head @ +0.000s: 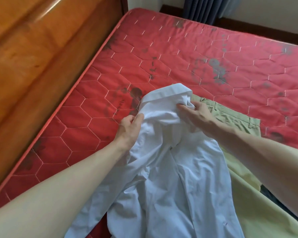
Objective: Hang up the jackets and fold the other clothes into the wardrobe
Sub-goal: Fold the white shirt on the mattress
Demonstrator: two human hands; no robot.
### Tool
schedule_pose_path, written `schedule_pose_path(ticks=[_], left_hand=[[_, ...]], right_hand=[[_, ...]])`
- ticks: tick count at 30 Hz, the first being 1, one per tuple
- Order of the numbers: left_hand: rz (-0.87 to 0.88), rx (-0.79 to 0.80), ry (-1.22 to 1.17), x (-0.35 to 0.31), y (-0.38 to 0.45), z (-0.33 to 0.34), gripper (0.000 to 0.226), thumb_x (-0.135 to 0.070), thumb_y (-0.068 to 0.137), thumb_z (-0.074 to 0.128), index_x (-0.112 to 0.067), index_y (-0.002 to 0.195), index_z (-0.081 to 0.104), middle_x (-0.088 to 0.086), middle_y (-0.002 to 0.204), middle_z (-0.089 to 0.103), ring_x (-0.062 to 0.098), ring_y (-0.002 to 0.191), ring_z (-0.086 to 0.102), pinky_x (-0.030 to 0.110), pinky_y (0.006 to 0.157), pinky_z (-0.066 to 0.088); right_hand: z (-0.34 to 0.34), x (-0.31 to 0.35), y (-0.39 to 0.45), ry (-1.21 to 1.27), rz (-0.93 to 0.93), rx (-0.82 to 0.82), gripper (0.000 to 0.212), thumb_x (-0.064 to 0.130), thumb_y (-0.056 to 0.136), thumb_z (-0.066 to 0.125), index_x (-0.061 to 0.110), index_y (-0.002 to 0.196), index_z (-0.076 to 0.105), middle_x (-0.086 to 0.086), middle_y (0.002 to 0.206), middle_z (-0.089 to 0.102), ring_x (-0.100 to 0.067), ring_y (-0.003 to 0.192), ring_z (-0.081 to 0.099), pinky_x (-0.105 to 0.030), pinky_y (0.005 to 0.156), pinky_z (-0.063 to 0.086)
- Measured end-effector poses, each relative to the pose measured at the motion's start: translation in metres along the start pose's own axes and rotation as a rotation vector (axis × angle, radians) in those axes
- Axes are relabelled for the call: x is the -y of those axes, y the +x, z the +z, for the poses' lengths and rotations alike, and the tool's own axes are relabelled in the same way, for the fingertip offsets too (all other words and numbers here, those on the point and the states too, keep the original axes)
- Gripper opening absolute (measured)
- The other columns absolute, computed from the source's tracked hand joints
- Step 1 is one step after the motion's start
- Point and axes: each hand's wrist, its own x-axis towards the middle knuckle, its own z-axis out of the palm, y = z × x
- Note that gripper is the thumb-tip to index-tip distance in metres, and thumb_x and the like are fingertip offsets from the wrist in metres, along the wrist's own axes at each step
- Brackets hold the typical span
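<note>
A white collared shirt (170,169) is lifted over the red mattress (179,54), collar end up and away from me, its body hanging down toward me. My left hand (129,127) grips the shirt's left shoulder edge. My right hand (194,114) pinches the fabric just under the collar on the right side. Beneath and to the right lies a pale khaki-green garment (230,115), partly hidden by the shirt and my right arm.
A polished wooden bed frame or board (33,48) runs along the mattress's left side. Dark blue curtains (206,9) hang at the far wall. A dark patch of cloth (272,198) shows under my right forearm.
</note>
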Motion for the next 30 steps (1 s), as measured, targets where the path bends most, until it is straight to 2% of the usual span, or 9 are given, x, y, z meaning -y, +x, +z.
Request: schedule_pose_path(ticks=[6, 8, 12, 15, 19, 21, 23, 26, 30], left_hand=[[0.118, 0.059, -0.037, -0.033, -0.049, -0.036, 0.051, -0.021, 0.095, 0.073, -0.008, 0.059, 0.039, -0.009, 0.055, 0.029, 0.006, 0.046, 0.026, 0.021, 0.045, 0.023], [0.111, 0.079, -0.05, -0.059, -0.073, -0.052, 0.048, -0.022, 0.094, 0.074, 0.004, 0.064, 0.047, -0.002, 0.06, 0.033, 0.006, 0.046, 0.032, 0.022, 0.046, 0.026], [0.149, 0.064, -0.06, -0.124, -0.134, -0.084, 0.035, -0.019, 0.09, 0.078, -0.002, 0.067, 0.058, -0.007, 0.066, 0.048, 0.008, 0.056, 0.04, 0.023, 0.053, 0.032], [0.178, 0.047, -0.051, -0.174, -0.187, -0.112, 0.011, -0.017, 0.088, 0.081, -0.01, 0.093, 0.073, -0.002, 0.11, 0.064, 0.011, 0.096, 0.063, 0.021, 0.081, 0.048], [0.335, 0.211, -0.009, -0.246, -0.272, -0.158, 0.023, -0.013, 0.084, 0.072, -0.016, 0.106, 0.076, -0.013, 0.14, 0.056, 0.001, 0.126, 0.056, 0.026, 0.104, 0.047], [0.436, 0.299, 0.005, -0.278, -0.314, -0.176, 0.048, -0.017, 0.076, 0.063, -0.015, 0.122, 0.074, -0.018, 0.137, 0.061, -0.003, 0.125, 0.057, 0.022, 0.104, 0.048], [0.519, 0.345, 0.01, -0.304, -0.351, -0.191, 0.041, -0.015, 0.073, 0.057, -0.001, 0.108, 0.071, -0.007, 0.11, 0.072, 0.012, 0.101, 0.068, 0.041, 0.089, 0.056], [0.604, 0.338, -0.032, -0.332, -0.404, -0.201, 0.017, -0.014, 0.077, 0.062, 0.001, 0.081, 0.055, 0.006, 0.074, 0.052, 0.023, 0.068, 0.048, 0.052, 0.065, 0.044], [0.753, 0.361, -0.039, -0.353, -0.466, -0.194, 0.018, -0.005, 0.088, 0.074, -0.009, 0.088, 0.057, 0.015, 0.079, 0.058, 0.033, 0.073, 0.054, 0.056, 0.068, 0.047]], right_hand=[[-0.066, 0.041, -0.079, 0.005, -0.108, 0.017, 0.023, 0.025, 0.095, 0.073, 0.003, 0.089, 0.071, 0.0, 0.074, 0.062, -0.013, 0.069, 0.057, -0.032, 0.062, 0.044], [-0.092, 0.066, -0.115, -0.018, -0.125, 0.006, 0.023, 0.027, 0.095, 0.072, 0.01, 0.08, 0.069, 0.008, 0.07, 0.057, -0.007, 0.064, 0.052, -0.026, 0.058, 0.041], [-0.135, 0.131, -0.193, -0.021, -0.175, -0.046, 0.026, 0.03, 0.097, 0.073, 0.027, 0.071, 0.07, 0.018, 0.071, 0.057, -0.004, 0.061, 0.053, -0.022, 0.055, 0.044], [-0.163, 0.179, -0.253, 0.041, -0.198, -0.103, 0.012, 0.03, 0.094, 0.078, 0.027, 0.083, 0.08, 0.012, 0.104, 0.061, -0.016, 0.087, 0.068, -0.03, 0.071, 0.058], [-0.198, 0.244, -0.34, 0.012, -0.306, -0.167, 0.006, 0.029, 0.093, 0.079, 0.029, 0.087, 0.082, 0.019, 0.12, 0.059, -0.017, 0.108, 0.068, -0.026, 0.081, 0.058], [-0.212, 0.273, -0.384, -0.035, -0.374, -0.206, 0.006, 0.032, 0.093, 0.078, 0.031, 0.096, 0.083, 0.021, 0.133, 0.056, -0.012, 0.123, 0.062, -0.029, 0.089, 0.057], [-0.225, 0.298, -0.425, -0.046, -0.432, -0.271, 0.012, 0.035, 0.095, 0.076, 0.031, 0.103, 0.083, 0.018, 0.141, 0.055, -0.01, 0.129, 0.058, -0.026, 0.091, 0.057], [-0.238, 0.329, -0.478, 0.026, -0.475, -0.325, 0.01, 0.033, 0.098, 0.073, 0.038, 0.103, 0.08, 0.015, 0.123, 0.069, -0.003, 0.108, 0.067, -0.018, 0.076, 0.057], [-0.251, 0.345, -0.523, 0.121, -0.473, -0.405, 0.025, 0.028, 0.099, 0.072, 0.034, 0.075, 0.068, 0.013, 0.066, 0.061, -0.004, 0.058, 0.048, -0.017, 0.053, 0.039]])
